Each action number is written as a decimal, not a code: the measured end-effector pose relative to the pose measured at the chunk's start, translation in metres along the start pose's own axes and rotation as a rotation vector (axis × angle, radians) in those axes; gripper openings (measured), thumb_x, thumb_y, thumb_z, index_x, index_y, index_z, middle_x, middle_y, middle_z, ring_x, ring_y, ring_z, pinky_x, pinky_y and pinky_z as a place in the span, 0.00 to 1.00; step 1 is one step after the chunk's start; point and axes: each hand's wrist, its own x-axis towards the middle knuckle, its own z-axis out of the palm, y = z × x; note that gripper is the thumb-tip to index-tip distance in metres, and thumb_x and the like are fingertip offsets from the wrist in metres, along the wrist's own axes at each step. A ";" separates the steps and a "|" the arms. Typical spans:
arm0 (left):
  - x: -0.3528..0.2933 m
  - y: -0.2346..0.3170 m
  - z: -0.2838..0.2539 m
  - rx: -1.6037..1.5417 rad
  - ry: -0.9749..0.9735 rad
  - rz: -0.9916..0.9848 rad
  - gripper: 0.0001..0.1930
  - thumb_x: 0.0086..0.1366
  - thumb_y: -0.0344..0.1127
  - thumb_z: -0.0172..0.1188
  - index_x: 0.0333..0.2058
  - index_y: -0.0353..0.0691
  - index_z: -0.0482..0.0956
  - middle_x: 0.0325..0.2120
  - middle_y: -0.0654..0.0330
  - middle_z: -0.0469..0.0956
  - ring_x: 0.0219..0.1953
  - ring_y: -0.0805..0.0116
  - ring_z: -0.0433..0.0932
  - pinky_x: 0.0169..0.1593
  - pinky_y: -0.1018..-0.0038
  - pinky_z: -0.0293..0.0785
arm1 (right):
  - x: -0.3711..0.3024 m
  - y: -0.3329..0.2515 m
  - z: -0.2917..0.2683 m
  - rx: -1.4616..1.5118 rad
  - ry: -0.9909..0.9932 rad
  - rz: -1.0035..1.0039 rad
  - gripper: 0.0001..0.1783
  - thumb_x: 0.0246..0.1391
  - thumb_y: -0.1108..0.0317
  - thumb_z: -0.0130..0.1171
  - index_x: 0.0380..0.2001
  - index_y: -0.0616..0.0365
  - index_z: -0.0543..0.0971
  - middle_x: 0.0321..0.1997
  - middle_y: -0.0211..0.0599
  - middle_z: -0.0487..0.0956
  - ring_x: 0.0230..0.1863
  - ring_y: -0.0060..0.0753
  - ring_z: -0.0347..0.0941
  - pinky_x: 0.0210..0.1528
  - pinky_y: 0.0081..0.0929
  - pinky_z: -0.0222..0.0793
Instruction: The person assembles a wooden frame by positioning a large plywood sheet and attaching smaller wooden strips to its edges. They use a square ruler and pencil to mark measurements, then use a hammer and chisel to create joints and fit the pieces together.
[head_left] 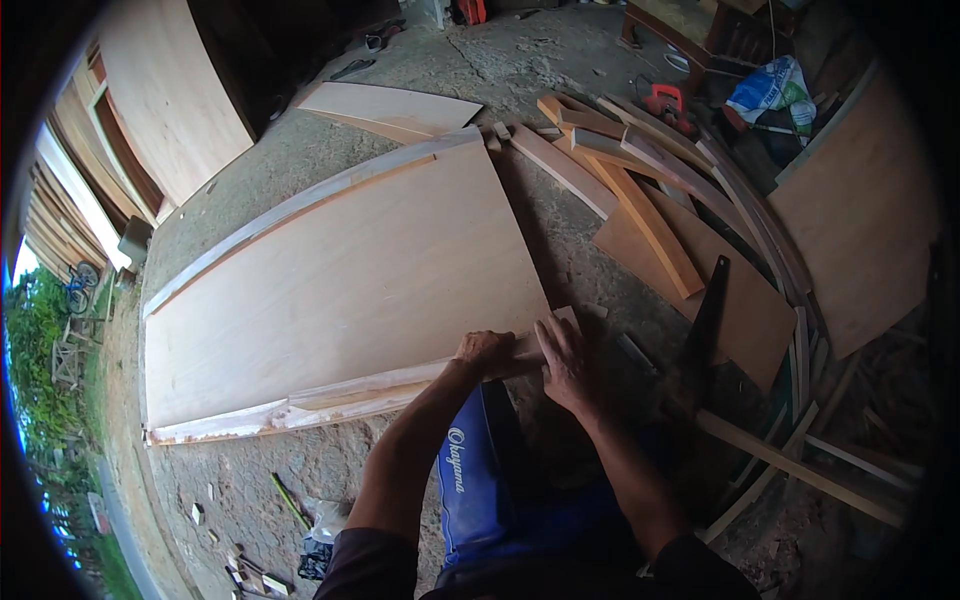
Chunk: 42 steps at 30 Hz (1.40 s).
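A large pale plywood panel [350,270] lies flat on the floor in front of me. Along its near edge runs a wooden strip [370,388], rough and whitish toward the left. My left hand [487,352] is closed around the strip near the panel's near right corner. Just to its right, my right hand [562,362] wraps over the strip's end, fingers bent across the wood. A short pale wood end [568,318] shows beyond the right fingers. Both palms and the undersides of the fingers are hidden. Another wooden strip [290,228] lies along the panel's far edge.
To the right lie a pile of wooden battens [640,190], a brown board [745,320] and a dark handsaw [712,300]. A cut board [390,105] rests beyond the panel. Offcuts [262,580] and a yellow-green strip [290,500] are at lower left.
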 end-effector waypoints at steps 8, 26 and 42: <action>-0.001 0.030 -0.013 -0.099 0.187 0.169 0.33 0.53 0.58 0.70 0.51 0.43 0.78 0.42 0.51 0.84 0.49 0.48 0.81 0.55 0.55 0.74 | 0.038 0.034 -0.007 -0.077 -0.369 -0.157 0.45 0.52 0.66 0.66 0.71 0.58 0.57 0.62 0.52 0.71 0.68 0.57 0.63 0.68 0.49 0.60; -0.058 -0.107 0.122 -0.444 0.825 -0.642 0.30 0.65 0.49 0.59 0.64 0.47 0.68 0.68 0.55 0.64 0.68 0.53 0.63 0.71 0.54 0.53 | -0.081 0.099 0.046 0.478 -0.476 0.231 0.33 0.60 0.39 0.57 0.22 0.63 0.73 0.17 0.37 0.66 0.23 0.23 0.59 0.25 0.38 0.58; -0.027 -0.094 0.112 -0.245 0.625 -0.786 0.29 0.73 0.56 0.44 0.68 0.52 0.65 0.71 0.60 0.61 0.72 0.61 0.56 0.75 0.51 0.38 | 0.072 0.087 0.095 0.564 0.109 0.427 0.25 0.66 0.45 0.52 0.36 0.59 0.79 0.33 0.49 0.81 0.36 0.53 0.79 0.39 0.42 0.73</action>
